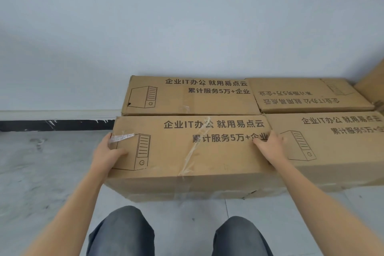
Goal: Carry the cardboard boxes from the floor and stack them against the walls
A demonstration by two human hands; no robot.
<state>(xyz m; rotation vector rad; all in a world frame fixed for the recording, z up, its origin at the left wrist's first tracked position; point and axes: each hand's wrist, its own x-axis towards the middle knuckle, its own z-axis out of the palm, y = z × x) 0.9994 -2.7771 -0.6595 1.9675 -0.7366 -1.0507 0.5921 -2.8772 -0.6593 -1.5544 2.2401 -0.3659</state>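
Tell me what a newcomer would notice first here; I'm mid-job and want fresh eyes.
First, the brown cardboard box with black lettering and a computer-tower drawing, centre frame, held at its ends by the left grip and right grip, both bare hands. Next, three matching brown cardboard boxes beside and behind it, packed in a block along the pale wall. Loose clear tape peels across the held box's top.
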